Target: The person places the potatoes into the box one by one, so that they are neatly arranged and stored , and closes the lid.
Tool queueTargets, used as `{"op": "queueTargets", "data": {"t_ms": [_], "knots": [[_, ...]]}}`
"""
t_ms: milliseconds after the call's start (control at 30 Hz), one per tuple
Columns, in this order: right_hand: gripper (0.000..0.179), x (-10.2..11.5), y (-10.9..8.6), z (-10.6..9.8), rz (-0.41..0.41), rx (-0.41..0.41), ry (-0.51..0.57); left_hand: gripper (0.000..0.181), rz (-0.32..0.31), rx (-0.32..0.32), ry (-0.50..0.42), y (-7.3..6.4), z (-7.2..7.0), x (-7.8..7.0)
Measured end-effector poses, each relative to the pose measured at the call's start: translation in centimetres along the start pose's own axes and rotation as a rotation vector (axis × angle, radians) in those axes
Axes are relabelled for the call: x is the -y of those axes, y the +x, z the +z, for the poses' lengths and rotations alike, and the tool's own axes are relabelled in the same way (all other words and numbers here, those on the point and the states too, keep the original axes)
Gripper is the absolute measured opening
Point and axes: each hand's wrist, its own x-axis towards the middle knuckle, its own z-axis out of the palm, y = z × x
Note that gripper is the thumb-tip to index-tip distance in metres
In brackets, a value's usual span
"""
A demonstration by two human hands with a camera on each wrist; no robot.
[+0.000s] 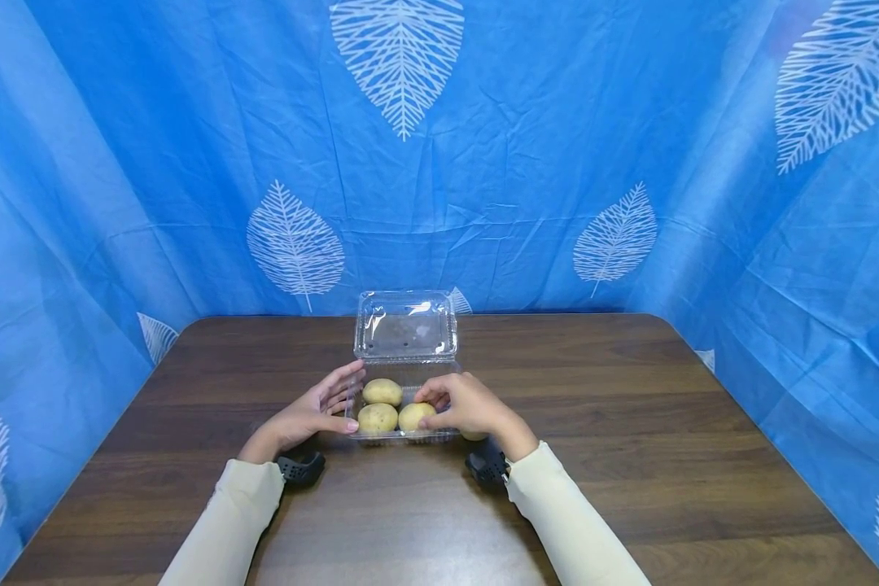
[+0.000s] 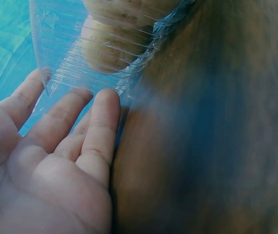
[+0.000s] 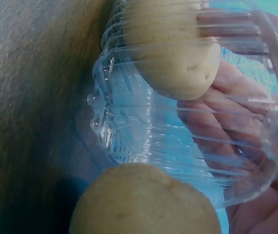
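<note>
A clear plastic clamshell box has its lid raised at the back. Inside are three potatoes: one at the back left, one at the front left and one at the front right. My right hand reaches over the right wall and holds the front-right potato between thumb and fingers. Long, nearly straight fingers of my left hand rest against the box's left wall, with the thumb at its front left corner. Another potato lies outside, just right of the box, partly beneath my right hand.
The box stands on a brown wooden table, towards its back edge. A blue curtain with white leaf prints hangs behind and along both sides. Black wrist cameras, left and right, sit under the wrists.
</note>
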Motion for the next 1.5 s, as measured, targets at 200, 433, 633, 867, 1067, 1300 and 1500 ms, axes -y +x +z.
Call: {"op": "queueTargets", "data": {"t_ms": [200,433,633,867,1067,1300,1500], "knots": [[0.026,-0.1,0.0,0.0,-0.001,-0.001,-0.019,0.108,0.002,-0.001,0.007,0.0,0.0,0.1],[0.027,-0.1,-0.1,0.0,0.019,-0.003,0.006,0.108,0.003,0.0,0.003,-0.1,0.1,0.0],[0.026,-0.3,-0.2,-0.2,0.013,-0.005,0.053,0.107,0.01,0.005,0.003,-0.1,0.1,-0.1],[0.024,-0.3,-0.2,-0.5,-0.027,-0.016,0.157,0.108,0.007,0.006,0.004,-0.1,0.1,-0.1],[0.023,-0.6,-0.4,-0.9,-0.068,-0.037,0.273,0.108,0.006,0.007,0.001,-0.1,0.2,-0.2],[0.027,-1.1,-1.0,-2.0,-0.089,-0.035,0.375,0.108,0.015,0.012,-0.007,-0.1,0.2,-0.3],[0.029,-1.9,-1.7,-3.0,-0.062,-0.062,0.404,0.108,0.017,0.016,-0.011,-0.1,0.1,-0.1]]}}
